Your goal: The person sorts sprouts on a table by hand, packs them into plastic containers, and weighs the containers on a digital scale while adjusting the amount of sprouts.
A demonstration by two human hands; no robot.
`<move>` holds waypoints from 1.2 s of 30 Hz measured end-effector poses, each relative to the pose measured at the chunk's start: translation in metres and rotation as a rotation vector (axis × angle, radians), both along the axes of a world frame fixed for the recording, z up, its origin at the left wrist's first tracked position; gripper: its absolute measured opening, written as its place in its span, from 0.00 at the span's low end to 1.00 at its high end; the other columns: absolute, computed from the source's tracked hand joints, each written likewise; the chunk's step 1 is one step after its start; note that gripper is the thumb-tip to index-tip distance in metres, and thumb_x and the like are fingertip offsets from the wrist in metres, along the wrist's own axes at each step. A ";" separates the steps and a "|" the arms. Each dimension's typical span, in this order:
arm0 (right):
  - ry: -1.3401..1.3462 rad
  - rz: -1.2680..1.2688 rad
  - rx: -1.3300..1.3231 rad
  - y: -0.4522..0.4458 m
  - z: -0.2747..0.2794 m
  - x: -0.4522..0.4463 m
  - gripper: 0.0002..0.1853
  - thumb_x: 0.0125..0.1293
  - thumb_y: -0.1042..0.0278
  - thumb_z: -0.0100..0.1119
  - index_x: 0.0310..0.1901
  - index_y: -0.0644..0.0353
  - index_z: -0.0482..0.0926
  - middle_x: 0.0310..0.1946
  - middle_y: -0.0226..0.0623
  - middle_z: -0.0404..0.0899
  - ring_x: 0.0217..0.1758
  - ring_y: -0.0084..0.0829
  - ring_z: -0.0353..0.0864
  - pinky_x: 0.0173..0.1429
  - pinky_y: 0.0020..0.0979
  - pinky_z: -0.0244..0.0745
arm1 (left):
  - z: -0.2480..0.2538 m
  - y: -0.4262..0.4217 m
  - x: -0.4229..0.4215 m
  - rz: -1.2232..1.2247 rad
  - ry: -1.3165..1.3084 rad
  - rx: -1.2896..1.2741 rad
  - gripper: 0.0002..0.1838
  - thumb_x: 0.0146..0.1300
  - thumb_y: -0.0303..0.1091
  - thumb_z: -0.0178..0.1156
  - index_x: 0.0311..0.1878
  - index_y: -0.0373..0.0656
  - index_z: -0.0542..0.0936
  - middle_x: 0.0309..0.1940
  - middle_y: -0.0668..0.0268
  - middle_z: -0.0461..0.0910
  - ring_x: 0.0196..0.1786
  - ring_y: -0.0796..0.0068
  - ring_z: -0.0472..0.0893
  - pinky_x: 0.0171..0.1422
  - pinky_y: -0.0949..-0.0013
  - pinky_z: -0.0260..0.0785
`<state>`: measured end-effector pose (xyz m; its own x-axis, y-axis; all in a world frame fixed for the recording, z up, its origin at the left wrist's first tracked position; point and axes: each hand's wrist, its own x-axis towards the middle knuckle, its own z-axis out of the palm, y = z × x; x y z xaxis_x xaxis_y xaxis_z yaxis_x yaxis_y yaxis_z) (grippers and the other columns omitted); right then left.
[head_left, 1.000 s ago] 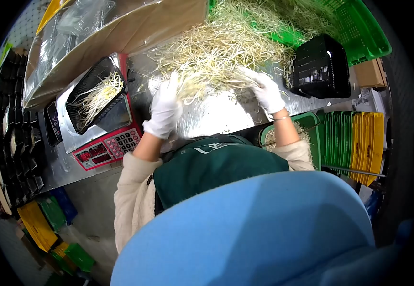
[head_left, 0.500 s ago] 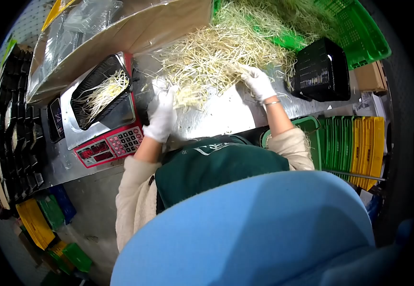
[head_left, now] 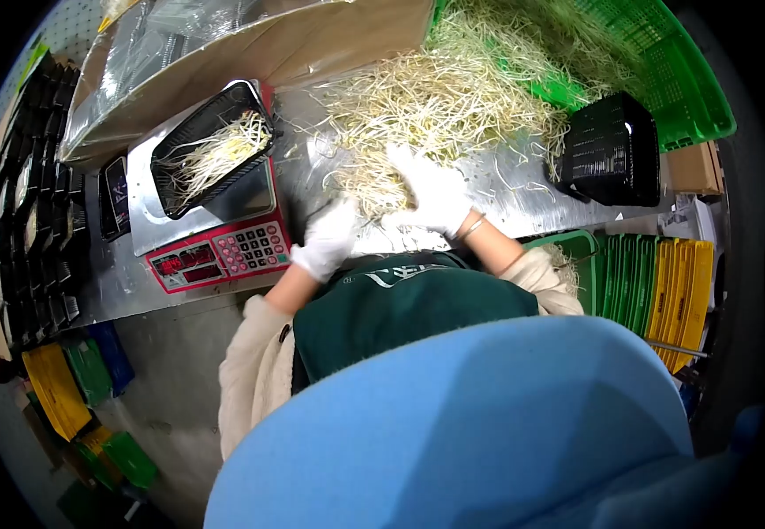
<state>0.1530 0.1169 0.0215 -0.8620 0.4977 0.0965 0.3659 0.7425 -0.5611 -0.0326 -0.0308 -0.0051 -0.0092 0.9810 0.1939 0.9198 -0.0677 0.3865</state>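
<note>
Bean sprouts [head_left: 426,97] lie in a loose heap on the metal table. A small clump of sprouts [head_left: 372,187] sits at the heap's near edge. My right hand [head_left: 435,192], in a white glove, cups the clump's right side with thumb and fingers spread apart. Just below and left of the clump is my left hand [head_left: 329,236], also gloved; its fingers are smeared by motion. To its left, a black plastic tray [head_left: 175,167] with sprouts in it rests tilted on a red digital scale [head_left: 223,256], whose display is lit.
Stacked black trays [head_left: 612,150] stand at the right, before a green crate [head_left: 691,97]. A cardboard box [head_left: 250,53] with clear plastic packaging is at the back left. More black trays [head_left: 43,212] are piled at the far left. Green and yellow crates [head_left: 678,291] stand below right.
My right hand has moved left and down from the heap to the clump. My left hand has shifted down and slightly right. The view has turned a little.
</note>
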 end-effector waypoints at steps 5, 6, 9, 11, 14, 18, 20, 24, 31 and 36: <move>-0.199 -0.212 0.138 -0.006 0.003 -0.040 0.50 0.52 0.50 0.67 0.73 0.56 0.52 0.67 0.55 0.62 0.65 0.51 0.69 0.59 0.43 0.73 | 0.059 -0.016 -0.013 0.068 -0.231 0.003 0.17 0.60 0.28 0.59 0.54 0.39 0.75 0.39 0.51 0.78 0.43 0.54 0.80 0.46 0.63 0.73; -0.088 -0.182 0.018 0.018 -0.012 -0.042 0.38 0.54 0.59 0.65 0.66 0.59 0.63 0.56 0.49 0.72 0.54 0.43 0.76 0.55 0.38 0.75 | 0.090 -0.024 -0.023 0.110 -0.306 -0.024 0.14 0.62 0.24 0.57 0.51 0.39 0.77 0.39 0.55 0.81 0.41 0.59 0.81 0.46 0.67 0.74; 0.187 -0.140 -0.727 0.046 0.008 -0.029 0.26 0.55 0.75 0.64 0.58 0.61 0.75 0.48 0.37 0.81 0.43 0.26 0.81 0.51 0.26 0.77 | 0.104 -0.052 -0.080 -0.012 -1.120 0.681 0.12 0.66 0.20 0.54 0.52 0.35 0.77 0.48 0.54 0.79 0.48 0.68 0.79 0.55 0.66 0.73; 0.219 -0.169 -0.950 0.068 0.024 -0.009 0.29 0.54 0.78 0.64 0.61 0.60 0.72 0.50 0.35 0.80 0.45 0.23 0.80 0.53 0.25 0.77 | 0.122 -0.058 -0.114 0.585 -0.542 0.868 0.22 0.66 0.20 0.49 0.64 0.32 0.67 0.56 0.53 0.74 0.57 0.63 0.75 0.68 0.63 0.62; 0.349 -0.049 -1.131 0.078 0.106 0.006 0.34 0.52 0.79 0.66 0.64 0.62 0.68 0.52 0.34 0.79 0.51 0.23 0.79 0.57 0.28 0.77 | 0.076 -0.055 -0.208 0.678 -1.119 0.539 0.37 0.55 0.18 0.50 0.71 0.33 0.57 0.59 0.54 0.71 0.60 0.64 0.73 0.63 0.65 0.67; 0.459 0.095 -0.970 0.056 0.177 -0.012 0.33 0.52 0.74 0.68 0.62 0.64 0.69 0.52 0.39 0.79 0.51 0.30 0.81 0.56 0.29 0.77 | 0.120 0.000 -0.142 0.376 -1.277 0.271 0.41 0.44 0.19 0.45 0.70 0.36 0.62 0.56 0.59 0.73 0.52 0.69 0.76 0.57 0.70 0.71; 0.017 0.202 -0.142 0.051 0.178 -0.034 0.36 0.50 0.69 0.70 0.63 0.60 0.69 0.52 0.46 0.79 0.51 0.39 0.81 0.57 0.32 0.76 | 0.114 0.025 -0.092 0.199 -1.228 0.173 0.42 0.44 0.18 0.44 0.71 0.34 0.60 0.63 0.55 0.69 0.53 0.71 0.76 0.58 0.74 0.70; -0.004 0.305 0.194 0.034 0.114 -0.043 0.47 0.43 0.59 0.76 0.68 0.51 0.65 0.62 0.51 0.70 0.61 0.48 0.73 0.64 0.41 0.69 | 0.090 0.049 -0.041 0.127 -1.743 -0.014 0.43 0.37 0.16 0.45 0.67 0.29 0.64 0.57 0.55 0.74 0.61 0.64 0.74 0.66 0.69 0.66; 0.306 0.135 0.218 0.009 0.126 0.005 0.54 0.48 0.45 0.72 0.72 0.60 0.54 0.70 0.46 0.60 0.73 0.46 0.60 0.71 0.43 0.58 | 0.098 0.036 -0.023 0.213 -1.772 0.188 0.43 0.39 0.09 0.40 0.68 0.31 0.63 0.63 0.57 0.69 0.63 0.67 0.72 0.68 0.69 0.65; 0.257 -0.015 0.264 -0.003 0.079 -0.023 0.43 0.56 0.40 0.63 0.69 0.54 0.63 0.61 0.54 0.69 0.62 0.47 0.71 0.65 0.43 0.64 | 0.079 0.041 -0.016 0.209 -1.807 0.189 0.42 0.44 0.08 0.40 0.69 0.33 0.62 0.65 0.58 0.67 0.65 0.68 0.69 0.70 0.67 0.62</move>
<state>0.1297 0.1144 0.1007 -0.7857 0.4388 0.4360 0.2492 0.8697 -0.4261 -0.0483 0.0107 0.0736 -0.4142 0.9050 -0.0968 -0.5699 -0.1750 0.8028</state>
